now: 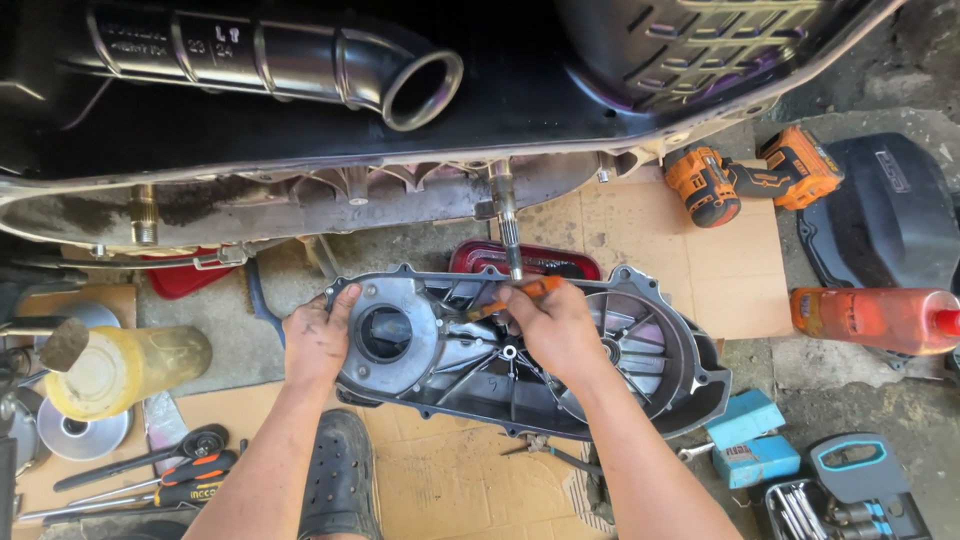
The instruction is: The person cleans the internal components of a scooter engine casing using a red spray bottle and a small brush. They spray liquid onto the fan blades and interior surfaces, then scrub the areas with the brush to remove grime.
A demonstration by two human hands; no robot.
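A grey metal engine side cover (640, 340) lies inner face up in the middle, ribbed, with a round opening at its left. My left hand (318, 338) grips its left edge beside that opening. My right hand (555, 325) rests on the cover's middle and holds a small tool with an orange handle (525, 293), its tip pointing left into the cover. A steel shaft (507, 220) sticks out of the engine case (250, 205) just above my right hand.
An exhaust pipe (300, 65) runs along the top. An orange cordless drill (745, 175) lies on cardboard at the right, with an orange bottle (870, 318), a black cover (885, 215) and blue boxes (750, 440). Screwdrivers (170, 475) and a yellow-capped part (120, 370) lie left.
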